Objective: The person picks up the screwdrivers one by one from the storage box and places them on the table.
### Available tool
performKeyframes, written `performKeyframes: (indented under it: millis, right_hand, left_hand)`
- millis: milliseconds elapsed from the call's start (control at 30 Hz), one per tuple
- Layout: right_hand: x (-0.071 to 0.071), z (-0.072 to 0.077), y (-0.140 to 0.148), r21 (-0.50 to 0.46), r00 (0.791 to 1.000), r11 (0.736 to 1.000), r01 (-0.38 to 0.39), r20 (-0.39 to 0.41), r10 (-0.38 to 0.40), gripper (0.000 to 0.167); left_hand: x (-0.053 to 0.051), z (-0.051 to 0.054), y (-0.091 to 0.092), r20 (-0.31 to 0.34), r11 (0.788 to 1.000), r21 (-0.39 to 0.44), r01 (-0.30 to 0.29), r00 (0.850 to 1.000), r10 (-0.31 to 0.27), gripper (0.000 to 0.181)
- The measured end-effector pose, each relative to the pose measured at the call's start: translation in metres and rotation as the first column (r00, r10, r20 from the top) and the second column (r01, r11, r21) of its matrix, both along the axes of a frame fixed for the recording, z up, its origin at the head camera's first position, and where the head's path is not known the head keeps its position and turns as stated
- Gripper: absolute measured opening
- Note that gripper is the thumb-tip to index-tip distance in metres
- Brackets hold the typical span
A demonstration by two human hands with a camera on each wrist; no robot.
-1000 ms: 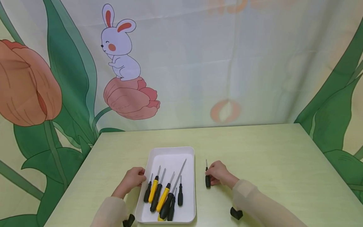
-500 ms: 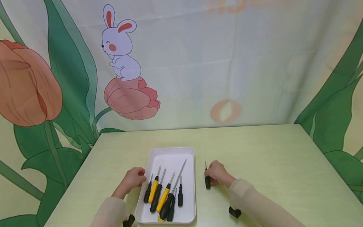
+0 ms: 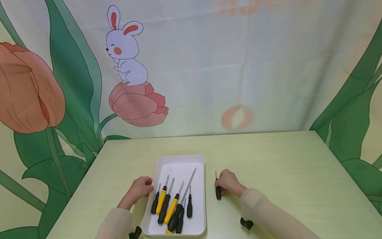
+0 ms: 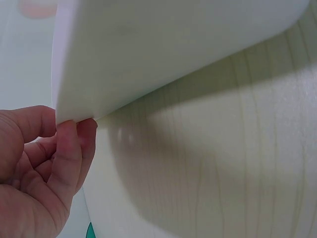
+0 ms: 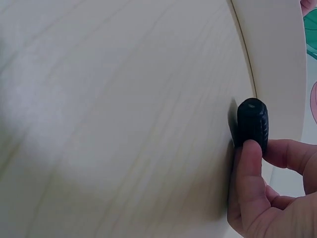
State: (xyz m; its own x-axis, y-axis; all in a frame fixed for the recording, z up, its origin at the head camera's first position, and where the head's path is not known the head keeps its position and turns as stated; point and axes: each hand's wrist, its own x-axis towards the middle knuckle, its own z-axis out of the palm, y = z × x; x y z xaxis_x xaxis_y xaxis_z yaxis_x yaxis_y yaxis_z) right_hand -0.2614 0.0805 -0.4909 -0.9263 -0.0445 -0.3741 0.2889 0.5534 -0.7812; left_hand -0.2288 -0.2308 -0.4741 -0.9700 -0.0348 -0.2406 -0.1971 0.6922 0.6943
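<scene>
A white tray holds several screwdrivers with black or yellow-and-black handles, among them a yellow one and a long-shafted black one. My left hand grips the tray's left rim; in the left wrist view, the thumb and fingers pinch the tray wall. To the right of the tray, my right hand pinches a small black screwdriver, its shaft pointing away from me. In the right wrist view its black handle end shows between thumb and fingers, close to the tabletop.
The pale wooden table extends to the right and behind the tray. A printed curtain with a rabbit and tulips hangs along its back edge. Black straps show at both wrists.
My right hand and the black screwdriver have shifted slightly left and toward me. The left hand and the tray hold their place.
</scene>
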Motion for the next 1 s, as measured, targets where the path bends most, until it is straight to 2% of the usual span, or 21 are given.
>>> performKeyframes:
  millis: [500, 1000]
  right_hand:
    - [0.0031, 0.0041, 0.004, -0.021, 1.0, 1.0, -0.013, 0.019, 0.013, 0.018]
    - [0.0043, -0.0022, 0.008, -0.099, 0.997, 0.995, 0.026, 0.071, -0.019, 0.019]
  left_hand:
    - [0.0026, 0.0052, 0.003, -0.003, 1.0, 0.014, -0.007, 1.0, 0.007, 0.022]
    - [0.0016, 0.0025, 0.0012, 0.005, 1.0, 0.005, -0.006, 1.0, 0.006, 0.021]
